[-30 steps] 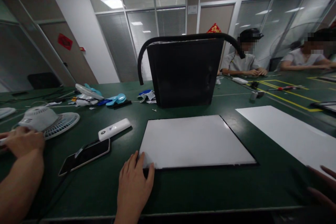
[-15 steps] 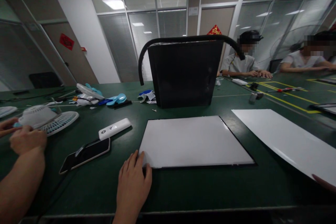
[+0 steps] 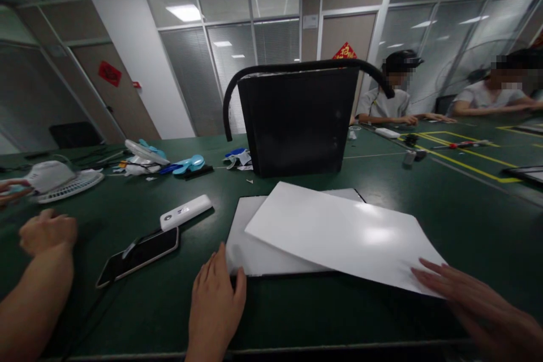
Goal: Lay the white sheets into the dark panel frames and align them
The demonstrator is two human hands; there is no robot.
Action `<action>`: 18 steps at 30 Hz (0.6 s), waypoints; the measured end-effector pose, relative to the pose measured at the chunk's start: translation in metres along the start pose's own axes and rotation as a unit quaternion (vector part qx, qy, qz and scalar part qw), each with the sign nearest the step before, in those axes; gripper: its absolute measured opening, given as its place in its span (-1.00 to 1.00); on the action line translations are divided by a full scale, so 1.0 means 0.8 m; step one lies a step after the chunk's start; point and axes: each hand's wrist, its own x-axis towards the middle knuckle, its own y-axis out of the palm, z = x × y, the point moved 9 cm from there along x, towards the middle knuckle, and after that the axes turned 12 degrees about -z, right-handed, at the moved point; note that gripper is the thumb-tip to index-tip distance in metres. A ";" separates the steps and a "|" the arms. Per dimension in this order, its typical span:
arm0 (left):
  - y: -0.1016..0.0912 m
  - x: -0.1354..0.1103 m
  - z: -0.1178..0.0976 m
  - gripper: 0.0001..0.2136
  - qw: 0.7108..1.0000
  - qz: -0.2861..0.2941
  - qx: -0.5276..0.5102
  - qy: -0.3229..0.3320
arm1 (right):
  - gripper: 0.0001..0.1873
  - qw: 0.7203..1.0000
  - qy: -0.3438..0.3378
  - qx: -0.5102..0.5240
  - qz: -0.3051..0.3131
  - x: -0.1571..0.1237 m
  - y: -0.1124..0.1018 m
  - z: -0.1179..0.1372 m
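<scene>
A flat white panel with a thin black edge (image 3: 250, 249) lies on the table in front of me. My left hand (image 3: 217, 294) rests at its near left corner, fingers stretched along the edge and thumb apart. Over the panel, tilted and covering most of it, is a glossy white sheet (image 3: 335, 226). My right hand (image 3: 458, 288) has hold of the sheet's near right end, with fingers on top; the thumb is hidden and the hand is slightly blurred.
Behind the panel stands a black box-like board (image 3: 297, 124) with a black tube over it. To the left lie a phone (image 3: 139, 257), a white handheld device (image 3: 186, 212), fan parts (image 3: 70, 184) and a co-worker's fist (image 3: 48, 232). Two people sit at the far right.
My right hand has brought the white sheet leftward from the right side onto the panel. My left hand has stayed put. The co-worker's fist at left is now apart from the fan part.
</scene>
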 end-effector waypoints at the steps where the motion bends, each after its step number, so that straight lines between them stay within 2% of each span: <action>1: -0.001 0.000 0.001 -0.36 1.000 -0.006 -0.005 -0.002 | -0.49 1.000 -0.021 -0.005 0.002 0.007 0.011 0.005; 3: -0.001 -0.001 0.002 -0.35 1.000 -0.010 -0.009 0.000 | -0.53 0.999 -0.036 -0.012 0.007 0.021 0.034 0.013; 5: 0.001 -0.001 0.002 -0.38 1.000 -0.008 -0.010 0.007 | -0.58 1.000 -0.011 -0.023 0.005 0.030 0.052 0.012; 8: 0.002 -0.001 0.000 -0.42 1.000 0.004 -0.010 0.013 | -0.53 0.998 0.033 -0.054 0.014 0.031 0.068 0.006; 14: 0.005 0.001 -0.001 -0.36 0.999 0.034 -0.014 0.007 | -0.43 0.994 0.073 -0.065 0.047 0.024 0.068 0.004; 18: 0.002 0.001 -0.001 -0.32 0.999 0.035 -0.032 -0.002 | -0.45 0.990 0.115 -0.068 0.039 0.025 0.060 0.002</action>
